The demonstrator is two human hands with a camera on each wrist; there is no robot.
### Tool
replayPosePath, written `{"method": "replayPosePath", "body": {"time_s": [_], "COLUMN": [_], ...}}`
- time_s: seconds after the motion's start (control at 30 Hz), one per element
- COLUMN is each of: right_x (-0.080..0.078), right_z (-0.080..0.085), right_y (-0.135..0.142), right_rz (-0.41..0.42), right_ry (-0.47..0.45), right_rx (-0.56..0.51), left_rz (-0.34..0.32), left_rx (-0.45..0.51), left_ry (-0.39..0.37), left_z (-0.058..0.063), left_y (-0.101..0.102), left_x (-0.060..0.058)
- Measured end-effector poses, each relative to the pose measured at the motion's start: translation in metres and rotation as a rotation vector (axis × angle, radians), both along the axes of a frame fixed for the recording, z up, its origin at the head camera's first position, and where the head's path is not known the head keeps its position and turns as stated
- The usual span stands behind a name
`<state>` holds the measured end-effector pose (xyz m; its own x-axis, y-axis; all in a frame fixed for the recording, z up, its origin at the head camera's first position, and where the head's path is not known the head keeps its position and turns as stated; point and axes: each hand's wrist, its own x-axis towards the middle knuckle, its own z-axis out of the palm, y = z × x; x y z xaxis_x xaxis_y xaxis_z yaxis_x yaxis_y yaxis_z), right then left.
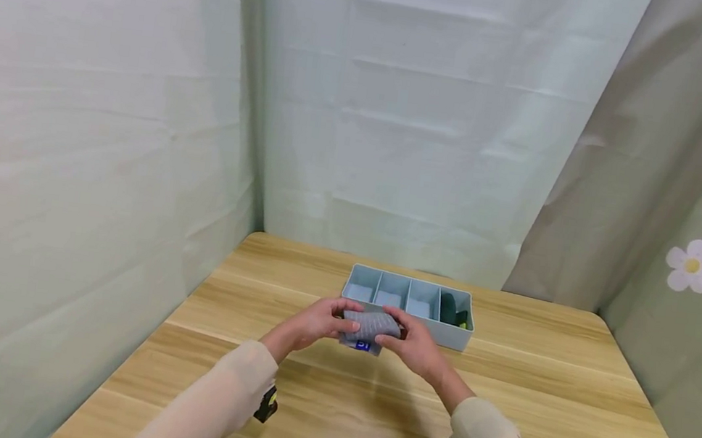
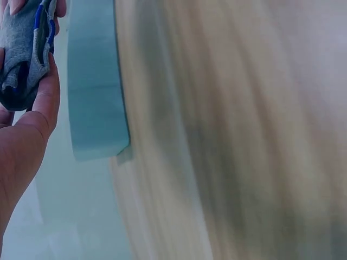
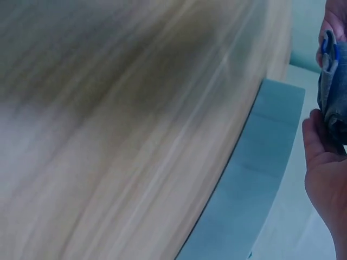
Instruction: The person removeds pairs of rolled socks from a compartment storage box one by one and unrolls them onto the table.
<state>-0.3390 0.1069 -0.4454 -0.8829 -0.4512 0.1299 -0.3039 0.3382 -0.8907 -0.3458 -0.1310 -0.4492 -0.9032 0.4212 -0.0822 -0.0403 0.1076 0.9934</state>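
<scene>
Both hands hold a folded grey sock (image 1: 372,324) up in front of the divided box (image 1: 451,336). My left hand (image 1: 322,319) grips its left end, thumb on the near side. At the other end, my right hand (image 1: 419,346) pinches it between thumb and fingers. The sock has fine ribbing and a small blue mark at its lower edge. Blue trim runs along the folded layers of the sock (image 2: 24,49) in the left wrist view. In the right wrist view, the thumb of the right hand (image 3: 328,176) lies against the roll.
The light blue box has a row of compartments; a dark green folded item (image 1: 448,308) with a yellow patch lies in the rightmost one. It stands toward the back of the wooden table (image 1: 540,388). Pale curtains (image 1: 428,126) hang behind and on both sides.
</scene>
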Motion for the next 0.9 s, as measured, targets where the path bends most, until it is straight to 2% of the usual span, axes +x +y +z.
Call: {"method": "replayPosePath", "body": {"time_s": [0.23, 0.53, 0.7, 0.9], "right_x": [0.008, 0.016, 0.021, 0.028], "right_z": [-0.008, -0.023, -0.028, -0.031], "right_y": [-0.001, -0.004, -0.005, -0.004], "right_rz": [0.016, 0.040, 0.075, 0.100], "right_ry": [-0.047, -0.103, -0.091, -0.075], "right_rx": [-0.025, 0.010, 0.017, 0.057], "left_rz": [-0.026, -0.066, -0.088, -0.116], "left_rx": [-0.055, -0.206, -0.284, -0.323], "left_ry": [-0.004, 0.003, 0.032, 0.016], "left_z": [-0.009, -0.012, -0.013, -0.018], "left_y": [-0.001, -0.008, -0.012, -0.012], "left_x": [0.012, 0.026, 0.032, 0.041]}}
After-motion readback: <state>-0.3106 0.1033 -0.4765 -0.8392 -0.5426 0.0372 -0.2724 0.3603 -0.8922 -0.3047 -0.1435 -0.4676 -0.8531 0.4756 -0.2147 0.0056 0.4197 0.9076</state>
